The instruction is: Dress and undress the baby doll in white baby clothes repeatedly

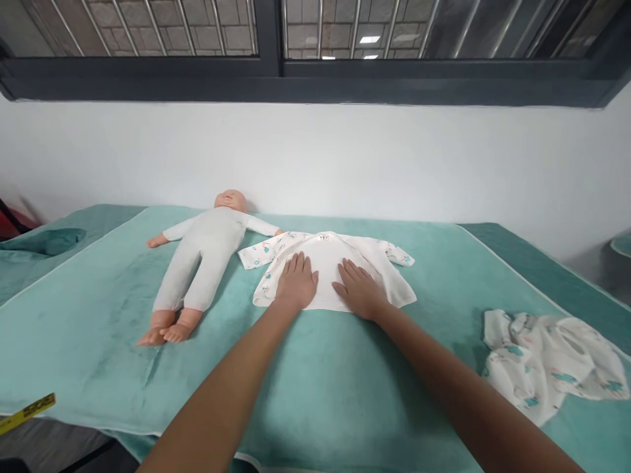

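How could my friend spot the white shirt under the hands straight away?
Find the big green cover. Right of the doll, the left hand and right hand rest on the white shirt. It's spread out, unlike the bunched-up cloth farther right.

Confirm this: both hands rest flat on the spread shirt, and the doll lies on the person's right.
Wrong side: the head view shows the doll on the person's left. The left hand and right hand do rest flat on the spread shirt.
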Demonstrator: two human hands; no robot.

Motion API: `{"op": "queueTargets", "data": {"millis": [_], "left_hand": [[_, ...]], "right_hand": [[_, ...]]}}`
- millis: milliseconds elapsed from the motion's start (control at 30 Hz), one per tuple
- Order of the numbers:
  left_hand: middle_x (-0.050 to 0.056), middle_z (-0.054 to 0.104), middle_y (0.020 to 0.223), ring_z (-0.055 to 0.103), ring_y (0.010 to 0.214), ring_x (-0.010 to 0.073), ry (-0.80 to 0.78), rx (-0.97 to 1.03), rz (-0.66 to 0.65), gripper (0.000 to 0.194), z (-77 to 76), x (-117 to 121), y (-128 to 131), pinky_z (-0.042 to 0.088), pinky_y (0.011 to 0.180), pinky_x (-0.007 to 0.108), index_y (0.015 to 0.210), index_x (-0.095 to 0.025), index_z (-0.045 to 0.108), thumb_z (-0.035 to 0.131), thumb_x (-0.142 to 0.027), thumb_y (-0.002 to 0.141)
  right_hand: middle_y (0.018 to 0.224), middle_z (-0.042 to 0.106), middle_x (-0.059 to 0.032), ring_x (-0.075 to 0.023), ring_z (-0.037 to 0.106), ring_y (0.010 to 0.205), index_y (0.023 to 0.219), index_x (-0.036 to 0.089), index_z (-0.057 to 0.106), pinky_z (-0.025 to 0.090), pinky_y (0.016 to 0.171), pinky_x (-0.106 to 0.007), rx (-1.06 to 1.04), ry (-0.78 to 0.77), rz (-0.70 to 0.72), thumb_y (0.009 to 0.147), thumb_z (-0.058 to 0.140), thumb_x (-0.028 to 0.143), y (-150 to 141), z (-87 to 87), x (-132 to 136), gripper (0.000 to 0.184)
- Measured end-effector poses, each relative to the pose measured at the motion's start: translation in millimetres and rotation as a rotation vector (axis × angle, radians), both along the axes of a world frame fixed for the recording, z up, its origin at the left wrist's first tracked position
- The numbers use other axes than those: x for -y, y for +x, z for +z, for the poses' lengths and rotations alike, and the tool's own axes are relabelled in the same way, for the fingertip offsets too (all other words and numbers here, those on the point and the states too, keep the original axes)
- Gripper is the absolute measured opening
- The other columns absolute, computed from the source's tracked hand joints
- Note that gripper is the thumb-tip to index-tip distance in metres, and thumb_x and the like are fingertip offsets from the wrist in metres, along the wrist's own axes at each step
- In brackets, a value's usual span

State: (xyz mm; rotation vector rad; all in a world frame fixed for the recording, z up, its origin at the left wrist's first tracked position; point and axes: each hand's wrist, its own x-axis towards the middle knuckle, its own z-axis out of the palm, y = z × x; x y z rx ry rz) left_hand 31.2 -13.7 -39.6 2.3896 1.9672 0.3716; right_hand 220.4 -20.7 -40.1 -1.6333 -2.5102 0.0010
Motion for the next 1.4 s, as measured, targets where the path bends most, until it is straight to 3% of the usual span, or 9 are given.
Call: {"op": "queueTargets", "data": {"millis": [267, 400, 533, 633, 700, 833, 1033, 1200, 1400], "left_hand": [[0.012, 0.032, 0.157, 0.023, 0.147, 0.0268, -0.017, 0.024, -0.004, 0.057, -0.8, 22.2, -1.5, 0.02, 0.121, 0.045, 0.146, -0.011, 0.039, 0.027, -0.039, 0.098], [0.011, 0.036, 0.155, 0.027, 0.146, 0.0262, 0.021, 0.042, -0.003, 0.052, -0.5, 24.6, -2.8, 0.023, 0.12, 0.045, 0.142, -0.014, 0.045, 0.031, -0.037, 0.097], [0.009, 0.045, 0.15, 0.033, 0.143, 0.0245, 0.083, 0.084, -0.003, 0.044, -0.2, 25.2, -3.9, 0.027, 0.118, 0.043, 0.133, -0.018, 0.053, 0.034, -0.031, 0.096], [0.007, 0.05, 0.146, 0.038, 0.141, 0.0232, 0.117, 0.115, 0.011, 0.039, -0.3, 25.2, -3.5, 0.029, 0.118, 0.042, 0.126, -0.018, 0.058, 0.036, -0.026, 0.095], [0.007, 0.053, 0.144, 0.04, 0.139, 0.0224, 0.137, 0.127, 0.027, 0.038, -0.7, 24.9, -2.7, 0.03, 0.117, 0.041, 0.123, -0.019, 0.061, 0.037, -0.023, 0.094], [0.006, 0.056, 0.141, 0.043, 0.137, 0.0221, 0.164, 0.134, 0.034, 0.036, -2.6, 24.2, -1.9, 0.031, 0.117, 0.041, 0.119, -0.019, 0.063, 0.038, -0.021, 0.093], [0.005, 0.058, 0.139, 0.044, 0.136, 0.0219, 0.185, 0.147, 0.047, 0.035, -4.1, 23.8, -2.6, 0.032, 0.116, 0.04, 0.116, -0.018, 0.064, 0.038, -0.02, 0.093], [0.004, 0.059, 0.137, 0.044, 0.136, 0.0211, 0.173, 0.156, 0.056, 0.033, -3.5, 22.2, -2.4, 0.034, 0.116, 0.04, 0.115, -0.02, 0.064, 0.04, -0.02, 0.092], [0.004, 0.058, 0.138, 0.043, 0.136, 0.0216, 0.173, 0.16, 0.061, 0.032, -3.5, 23.3, -2.0, 0.034, 0.115, 0.041, 0.114, -0.02, 0.064, 0.04, -0.02, 0.092]], "right_hand": [[0.155, 0.032, -0.0165, -0.0241, 0.026, 0.146, 0.148, 0.007, 0.037, 0.028, 0.117, -0.044, -0.084, 0.015, 0.144, 0.099, 0.029, 0.05, 20.5, 3.7, 72.5, 0.065], [0.145, 0.051, -0.0083, -0.0248, 0.046, 0.135, 0.134, 0.021, 0.057, 0.037, 0.111, -0.044, -0.226, -0.106, 0.132, 0.097, 0.036, 0.049, 38.5, 21.2, 85.3, 0.051], [0.113, 0.072, -0.0066, -0.0255, 0.067, 0.099, 0.108, 0.025, 0.07, 0.051, 0.089, -0.039, -0.58, -0.067, -0.286, 0.091, 0.044, 0.051, 76.0, 33.5, 55.3, 0.04], [0.1, 0.072, -0.0122, -0.0251, 0.066, 0.085, 0.108, 0.015, 0.066, 0.049, 0.076, -0.035, -0.735, 0.104, -0.709, 0.082, 0.055, 0.052, 108.3, 33.6, 14.4, 0.046], [0.087, 0.071, -0.0125, -0.0254, 0.064, 0.079, 0.092, 0.014, 0.068, 0.046, 0.07, -0.035, -0.739, 0.065, -0.812, 0.078, 0.059, 0.051, 122.3, 31.7, -11.9, 0.041], [0.075, 0.068, -0.0091, -0.0236, 0.061, 0.071, 0.074, 0.014, 0.067, 0.043, 0.063, -0.031, -0.795, 0.011, -0.794, 0.069, 0.068, 0.041, 125.5, 31.3, -49.2, 0.027], [0.112, 0.068, -0.0121, -0.0169, 0.062, 0.079, 0.119, 0.013, 0.058, 0.046, 0.065, -0.026, -0.936, 0.158, -0.734, 0.073, 0.054, 0.019, 129.1, 37.6, -70.7, 0.046], [0.108, 0.069, -0.0106, -0.0177, 0.061, 0.074, 0.123, 0.015, 0.053, 0.049, 0.072, -0.032, -0.848, 0.27, -0.683, 0.074, 0.043, 0.016, 150.9, 24.6, -69.4, 0.049], [0.13, 0.054, -0.0216, -0.0327, 0.049, 0.121, 0.121, 0.01, 0.054, 0.037, 0.104, -0.048, -0.695, 0.34, -0.671, 0.077, 0.05, 0.021, 136.4, 8.8, -65.8, 0.045]]}}
